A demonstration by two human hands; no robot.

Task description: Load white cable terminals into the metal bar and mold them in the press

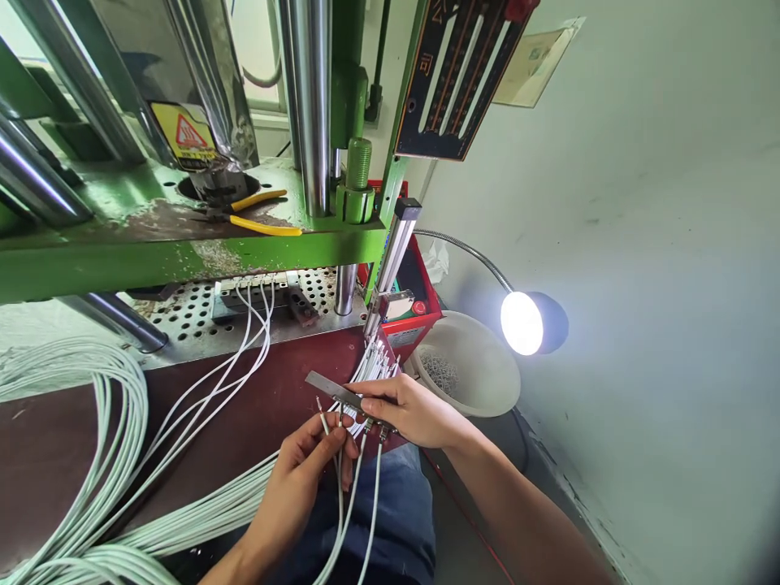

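Note:
My right hand (409,406) grips a flat metal bar (331,387) by its right part, thumb on top. White cables (376,504) hang down from the bar's lower edge near that hand. Just left of it, my left hand (310,455) pinches a white cable (325,421) near its bare metal tip, close to the bar. Another cable end meets the bar beside those fingers; whether it is seated there I cannot tell. Behind the bar lies a bundle of white cable ends (373,364) on the dark red tabletop (292,382).
A green press (268,253) stands ahead, with yellow-handled pliers (262,223) on its ledge. Under it, cables run into a metal mould (251,297). Coiled white cables (122,382) lie left. At right are a red control box (414,331), a white bucket (487,374) and a lit lamp (522,323).

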